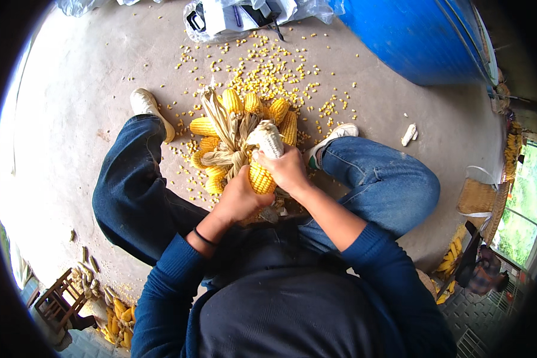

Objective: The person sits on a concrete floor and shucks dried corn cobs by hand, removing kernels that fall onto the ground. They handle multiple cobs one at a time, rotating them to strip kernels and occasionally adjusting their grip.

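Between my legs, my left hand (240, 196) is closed around the lower end of an ear of corn (261, 178), its yellow kernels showing. My right hand (287, 171) grips just above, its thumb across a pale, kernel-free cob (268, 141). Whether this is one partly shelled ear or two pieces pressed together, I cannot tell. Just beyond both hands lies a bundle of yellow corn ears (232, 102), tied by their dry husks (222, 122). Fingers hide part of what I hold.
Loose kernels (268, 65) are scattered on the concrete floor (388, 113). A bare cob (409, 135) lies to the right. At the far side are a plastic bag (206, 30) and a blue barrel (411, 36). More corn (120, 319) and a wooden stool (59, 298) stand lower left.
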The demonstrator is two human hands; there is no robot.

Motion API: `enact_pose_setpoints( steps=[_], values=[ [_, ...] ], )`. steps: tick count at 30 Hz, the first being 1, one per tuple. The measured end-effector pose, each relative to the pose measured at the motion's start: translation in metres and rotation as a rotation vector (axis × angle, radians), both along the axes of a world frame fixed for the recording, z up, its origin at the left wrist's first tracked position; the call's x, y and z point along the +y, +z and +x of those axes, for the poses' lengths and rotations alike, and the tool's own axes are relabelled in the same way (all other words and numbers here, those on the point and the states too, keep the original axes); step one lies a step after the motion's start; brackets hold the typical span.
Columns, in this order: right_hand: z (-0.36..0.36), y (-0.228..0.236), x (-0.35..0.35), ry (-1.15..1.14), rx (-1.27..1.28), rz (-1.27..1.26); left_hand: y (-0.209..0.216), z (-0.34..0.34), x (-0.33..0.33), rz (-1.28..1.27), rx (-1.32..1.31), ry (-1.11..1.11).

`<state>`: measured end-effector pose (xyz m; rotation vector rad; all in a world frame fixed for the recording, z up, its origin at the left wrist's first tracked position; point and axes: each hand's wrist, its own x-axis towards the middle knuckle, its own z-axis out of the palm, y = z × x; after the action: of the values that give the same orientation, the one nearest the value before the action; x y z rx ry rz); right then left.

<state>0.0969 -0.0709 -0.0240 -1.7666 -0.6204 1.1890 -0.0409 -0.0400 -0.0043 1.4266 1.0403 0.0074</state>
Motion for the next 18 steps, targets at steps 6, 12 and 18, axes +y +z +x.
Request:
enact_pose_setpoints(
  steps=[6,12,18],
  values=[
    [-0.006,0.026,-0.013,0.214,-0.367,0.150,-0.017,-0.002,-0.004,0.123,-0.185,-0.030],
    [0.008,0.001,0.003,0.057,-0.219,-0.054,0.018,0.005,-0.009,0.219,0.173,-0.169],
    [0.012,0.080,0.001,0.405,0.207,0.191,0.006,-0.007,0.001,-0.205,-0.438,0.158]
  ],
)
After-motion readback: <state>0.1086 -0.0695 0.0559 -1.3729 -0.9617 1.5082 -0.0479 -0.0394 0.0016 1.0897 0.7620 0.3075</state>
